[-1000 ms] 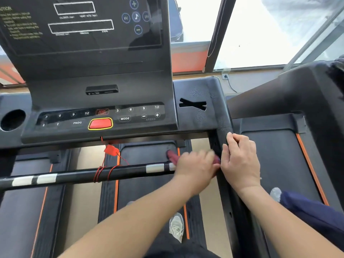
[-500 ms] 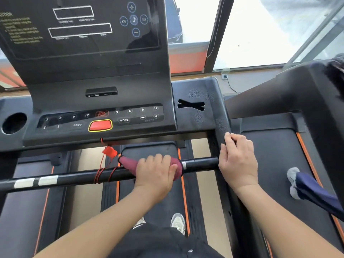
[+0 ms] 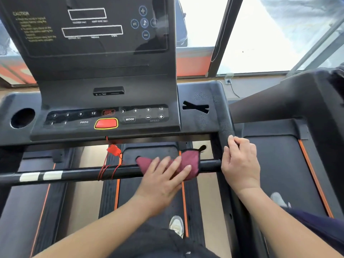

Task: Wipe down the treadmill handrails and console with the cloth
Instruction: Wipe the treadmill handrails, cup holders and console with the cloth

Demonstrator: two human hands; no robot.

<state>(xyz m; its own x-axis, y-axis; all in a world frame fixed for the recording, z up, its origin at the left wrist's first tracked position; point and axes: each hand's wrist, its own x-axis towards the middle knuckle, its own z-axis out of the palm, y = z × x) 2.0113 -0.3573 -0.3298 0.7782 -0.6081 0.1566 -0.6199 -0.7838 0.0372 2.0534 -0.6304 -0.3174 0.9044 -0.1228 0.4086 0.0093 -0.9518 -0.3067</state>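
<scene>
The black crossbar (image 3: pixel 78 174) carries a maroon cloth (image 3: pixel 190 158) draped over it, beside wound red cord (image 3: pixel 104 172).

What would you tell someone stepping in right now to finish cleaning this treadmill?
Left grip: straight fingers press the maroon cloth onto the front crossbar, near its right end.
Right grip: fingers curled round the right handrail, no cloth in it.
Done: cannot tell which parts are already wiped.
Left: probably the crossbar's stretch towards the white bands, the right handrail and the console.
</scene>
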